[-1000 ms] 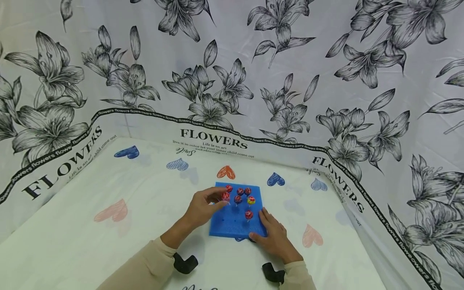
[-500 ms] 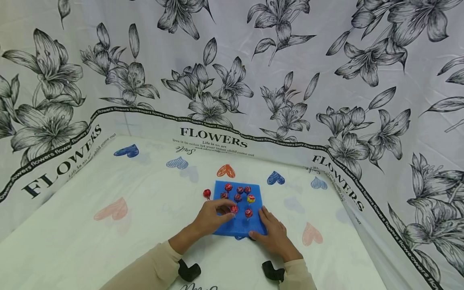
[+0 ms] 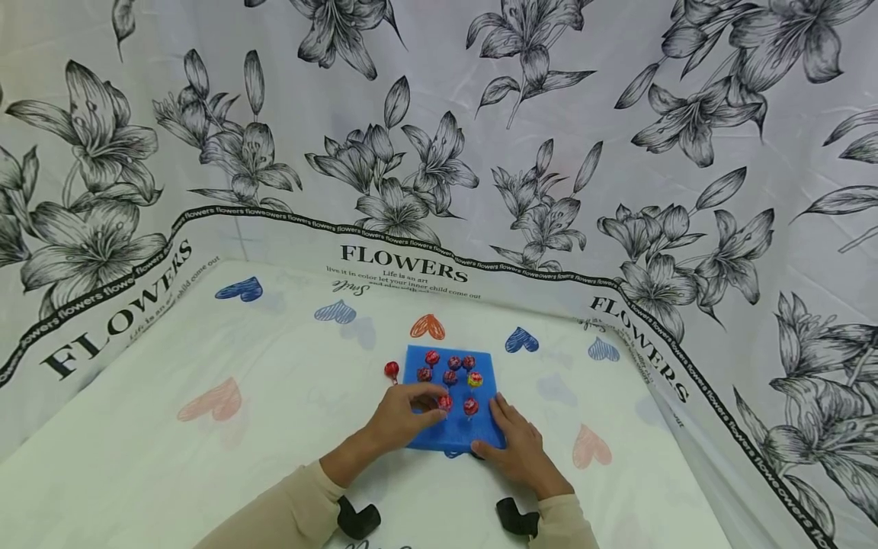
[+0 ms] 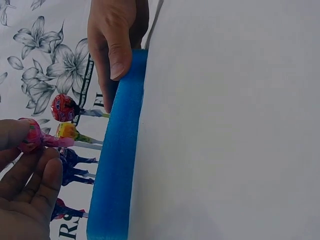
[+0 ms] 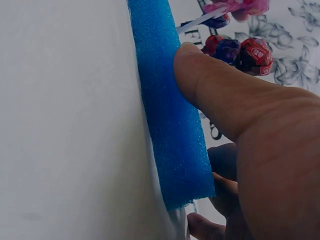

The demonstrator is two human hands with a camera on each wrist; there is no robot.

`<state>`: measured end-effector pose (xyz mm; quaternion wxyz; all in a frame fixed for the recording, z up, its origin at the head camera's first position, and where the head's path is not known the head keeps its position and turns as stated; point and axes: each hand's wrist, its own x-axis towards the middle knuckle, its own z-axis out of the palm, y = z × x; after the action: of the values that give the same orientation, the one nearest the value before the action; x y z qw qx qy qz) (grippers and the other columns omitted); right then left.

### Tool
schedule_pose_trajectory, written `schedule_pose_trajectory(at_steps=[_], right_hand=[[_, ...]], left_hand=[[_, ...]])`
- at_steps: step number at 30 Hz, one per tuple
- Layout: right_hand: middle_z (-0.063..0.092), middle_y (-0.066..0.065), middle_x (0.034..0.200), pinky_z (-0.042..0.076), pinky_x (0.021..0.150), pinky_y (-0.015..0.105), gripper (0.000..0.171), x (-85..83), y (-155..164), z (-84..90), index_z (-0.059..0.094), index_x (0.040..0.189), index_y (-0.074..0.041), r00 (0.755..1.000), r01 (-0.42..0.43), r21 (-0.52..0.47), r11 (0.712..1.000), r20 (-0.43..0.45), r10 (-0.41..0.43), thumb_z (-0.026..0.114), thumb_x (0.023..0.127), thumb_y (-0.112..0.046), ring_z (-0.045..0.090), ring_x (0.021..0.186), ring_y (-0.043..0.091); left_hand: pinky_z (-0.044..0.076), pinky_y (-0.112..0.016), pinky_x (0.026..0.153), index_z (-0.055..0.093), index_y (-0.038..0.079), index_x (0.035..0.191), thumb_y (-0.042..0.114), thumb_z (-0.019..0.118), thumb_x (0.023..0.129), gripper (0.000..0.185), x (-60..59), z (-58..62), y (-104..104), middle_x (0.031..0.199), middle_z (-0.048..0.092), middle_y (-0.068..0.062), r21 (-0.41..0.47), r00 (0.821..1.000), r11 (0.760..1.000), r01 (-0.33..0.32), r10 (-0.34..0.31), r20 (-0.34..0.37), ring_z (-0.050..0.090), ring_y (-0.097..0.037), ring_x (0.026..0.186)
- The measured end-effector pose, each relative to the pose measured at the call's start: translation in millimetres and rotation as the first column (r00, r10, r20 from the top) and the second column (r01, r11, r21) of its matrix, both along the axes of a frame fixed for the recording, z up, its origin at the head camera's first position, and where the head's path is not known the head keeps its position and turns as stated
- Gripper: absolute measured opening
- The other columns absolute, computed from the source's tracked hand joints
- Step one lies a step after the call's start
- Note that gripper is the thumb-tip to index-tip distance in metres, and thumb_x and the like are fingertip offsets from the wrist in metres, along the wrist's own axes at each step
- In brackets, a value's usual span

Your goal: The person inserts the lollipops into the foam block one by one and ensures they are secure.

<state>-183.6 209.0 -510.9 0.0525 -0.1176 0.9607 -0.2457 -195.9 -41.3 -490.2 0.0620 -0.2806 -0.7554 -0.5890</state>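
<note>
My left hand [image 3: 398, 418] pinches a pink-wrapped lollipop [image 3: 445, 403] by its head, between thumb and fingers, over the near left part of a blue foam board [image 3: 446, 437]. The pinched lollipop's white stick reaches down to the board's surface in both wrist views. Several other lollipops stand upright in the foam, among them a yellow one [image 3: 475, 379] and a red one [image 3: 470, 407] just right of the pinched one. With its thumb on the near edge and fingers along the right side, my right hand [image 3: 519, 450] holds the board's near right corner.
One red lollipop [image 3: 392, 370] is outside the board, beyond its left edge. A white cloth [image 3: 288, 381] printed with hearts covers the table. Behind rises a floral curtain [image 3: 446, 76].
My left hand has moved right and nearer with the pink lollipop, from the board's left side to the near row, then settled slightly lower. The right hand keeps its place.
</note>
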Motion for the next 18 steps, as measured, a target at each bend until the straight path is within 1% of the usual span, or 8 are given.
schedule_pose_trajectory(at_steps=[8,11,15,18], right_hand=[[0.018,0.012,0.158,0.011,0.107,0.066,0.092,0.5,-0.6,-0.8,0.027,0.152,-0.006,1.000,0.002,0.009,1.000,-0.001,-0.002,0.064,0.085,-0.057,0.017,0.141,0.042],[0.018,0.012,0.158,0.011,0.107,0.066,0.092,0.5,-0.8,-1.1,0.027,0.152,-0.006,1.000,0.003,0.011,1.000,-0.007,-0.003,0.064,0.085,-0.056,0.017,0.141,0.041],[0.018,0.012,0.158,0.011,0.107,0.066,0.091,0.4,-0.8,-0.8,0.027,0.152,-0.006,1.000,0.003,0.009,1.000,-0.011,-0.003,0.064,0.085,-0.056,0.017,0.141,0.041],[0.018,0.012,0.158,0.011,0.107,0.066,0.091,0.4,-0.5,-0.5,0.028,0.152,-0.006,1.000,0.000,0.007,1.000,-0.014,0.000,0.064,0.085,-0.055,0.017,0.141,0.042]], left_hand=[[0.056,-0.036,0.076,0.069,0.000,0.113,0.007,0.073,0.086,0.028,0.4,0.4,-1.0,0.097,0.069,-0.001,-0.019,1.000,1.000,-0.017,0.017,-0.017,0.065,-0.015,0.084],[0.056,-0.034,0.075,0.069,0.001,0.113,0.007,0.073,0.086,0.028,0.0,-0.6,-1.5,0.097,0.069,-0.001,-0.026,0.999,0.999,-0.029,0.029,-0.029,0.065,-0.015,0.084],[0.056,-0.032,0.075,0.068,-0.002,0.113,0.005,0.072,0.086,0.028,-0.1,-2.3,-1.2,0.098,0.070,-0.005,-0.031,0.999,0.999,-0.023,0.021,-0.044,0.066,-0.016,0.084],[0.055,-0.028,0.075,0.067,-0.004,0.114,0.005,0.072,0.087,0.029,0.1,-3.5,-0.2,0.099,0.070,-0.006,-0.059,0.999,0.998,-0.022,0.020,-0.035,0.066,-0.015,0.084]])
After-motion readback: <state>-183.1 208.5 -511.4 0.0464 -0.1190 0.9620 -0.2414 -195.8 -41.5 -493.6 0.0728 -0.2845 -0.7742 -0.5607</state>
